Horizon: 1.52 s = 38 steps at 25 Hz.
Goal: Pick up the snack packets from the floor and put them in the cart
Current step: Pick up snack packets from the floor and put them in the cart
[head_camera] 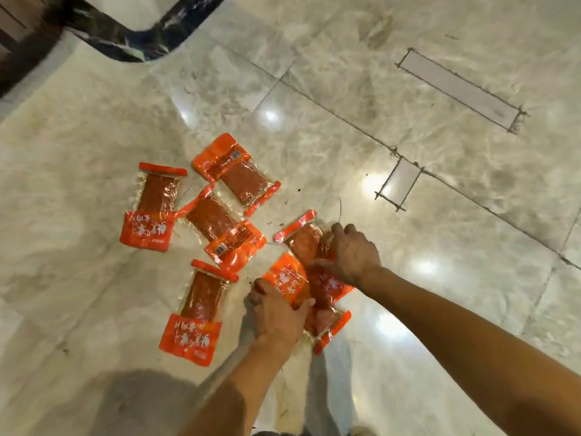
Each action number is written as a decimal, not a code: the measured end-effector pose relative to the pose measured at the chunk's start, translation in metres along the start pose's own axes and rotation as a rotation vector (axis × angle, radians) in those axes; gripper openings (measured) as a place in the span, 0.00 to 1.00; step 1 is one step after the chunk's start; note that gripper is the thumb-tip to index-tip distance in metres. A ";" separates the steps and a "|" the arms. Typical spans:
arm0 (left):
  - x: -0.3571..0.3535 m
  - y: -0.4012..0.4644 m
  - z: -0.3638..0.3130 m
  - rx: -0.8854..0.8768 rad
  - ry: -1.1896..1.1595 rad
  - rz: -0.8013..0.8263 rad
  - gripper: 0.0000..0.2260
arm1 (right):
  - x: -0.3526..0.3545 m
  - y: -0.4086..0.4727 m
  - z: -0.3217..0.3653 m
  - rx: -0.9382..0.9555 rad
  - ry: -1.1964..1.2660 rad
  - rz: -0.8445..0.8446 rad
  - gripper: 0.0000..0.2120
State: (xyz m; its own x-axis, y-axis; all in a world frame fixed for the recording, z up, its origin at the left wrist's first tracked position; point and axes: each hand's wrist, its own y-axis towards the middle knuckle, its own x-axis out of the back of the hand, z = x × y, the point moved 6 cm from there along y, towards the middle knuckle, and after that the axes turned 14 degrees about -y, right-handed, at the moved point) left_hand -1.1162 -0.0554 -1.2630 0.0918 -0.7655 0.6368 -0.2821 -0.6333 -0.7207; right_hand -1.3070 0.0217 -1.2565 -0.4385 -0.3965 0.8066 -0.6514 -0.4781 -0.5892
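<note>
**Both hands gripping snack packets low over a marble floor**

The left hand (pixel 276 313) is curled around the near edge of an orange packet (pixel 287 280), thumb on its printed face and fingers wrapped beneath; this packet overlaps a second one. The right hand (pixel 352 254) is spread over the upper packet (pixel 301 237), fingertips pressing on its far edge and thumb bearing on the orange label, so that it grips the packet across its width. Whether either packet is lifted clear of the floor cannot be told. A red sealed end (pixel 333 332) of the held stack projects on the near side, beside the left wrist. Both forearms are bare and enter from the near edge of the view.

Four further packets lie flat on the floor (pixel 408 136), to the left of the hands: one near packet (pixel 195 313) just beside the left hand, a middle packet (pixel 224 228) with a barcode label, a far packet (pixel 235 173), and a leftmost packet (pixel 154 207). The middle packet touches the leftmost one at a corner and lies just beside the far one. Each shows a dark red slab through clear film with orange printed ends.

The floor is glossy pale marble tile with dark joints, reflecting ceiling lights. Two rectangular inset plates (pixel 459 89) sit at the far right. A dark curved border (pixel 125 42) runs across the far left corner.
</note>
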 end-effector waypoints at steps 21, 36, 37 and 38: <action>0.060 -0.025 -0.026 0.039 -0.541 -0.024 0.32 | -0.003 -0.093 -0.069 -0.309 0.719 0.071 0.27; 0.485 -0.535 -0.293 -0.527 -0.687 0.138 0.29 | 0.554 -0.551 -0.179 -0.323 1.087 -0.300 0.26; 0.508 -0.560 -0.310 -0.580 -0.667 0.169 0.31 | 0.578 -0.578 -0.184 -0.350 1.102 -0.340 0.30; 0.527 -0.580 -0.321 -0.632 -0.640 0.198 0.34 | 0.595 -0.601 -0.185 -0.364 1.119 -0.374 0.33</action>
State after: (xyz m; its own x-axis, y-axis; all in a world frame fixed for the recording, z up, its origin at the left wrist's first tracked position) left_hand -1.2109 -0.0550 -0.4213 0.4441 -0.8893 0.1090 -0.8009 -0.4486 -0.3966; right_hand -1.2909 0.2181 -0.4139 -0.3597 0.6919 0.6260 -0.9067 -0.1008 -0.4096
